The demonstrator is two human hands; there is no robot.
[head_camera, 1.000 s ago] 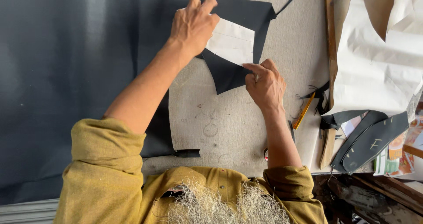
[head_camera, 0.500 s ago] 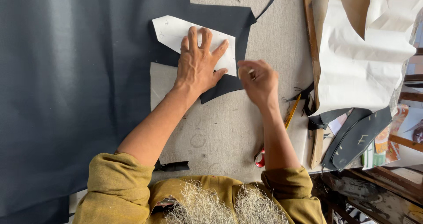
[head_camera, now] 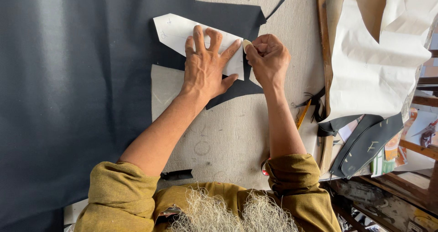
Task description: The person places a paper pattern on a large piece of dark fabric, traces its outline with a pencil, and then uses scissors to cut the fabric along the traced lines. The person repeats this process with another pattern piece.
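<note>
Fingers of the left hand (head_camera: 206, 65) are spread flat, palm down, pinning a white paper pattern (head_camera: 175, 31) onto the dark cloth (head_camera: 77, 99). Right hand (head_camera: 269, 58) is curled tight, thumb and forefinger pinching a small pale chalk (head_camera: 247, 44) with its tip at the pattern's right edge, just beside the left index fingertip.

Pattern sits on the upper right corner of the cloth, where a curved piece is already cut out and the grey table (head_camera: 228, 136) shows through. Cloth covers the whole left side of the table.

Step in hand, as I read it: tracing the pattern outline onto the cloth with chalk, at the right-hand end of the pattern. No chalk line is legible on the cloth from here, so I can't tell how much is traced.

Next move calls for: steady downward pressure from the left hand so the paper doesn't creep, chalk kept hard against the paper edge, left fingers staying clear of the chalk path.

Off to the right: wooden ruler (head_camera: 323, 54) along the table edge, yellow pencil (head_camera: 303, 114), cream cloth pieces (head_camera: 374, 67), 2 dark cut strips (head_camera: 369, 143). All well apart from both hands.
</note>
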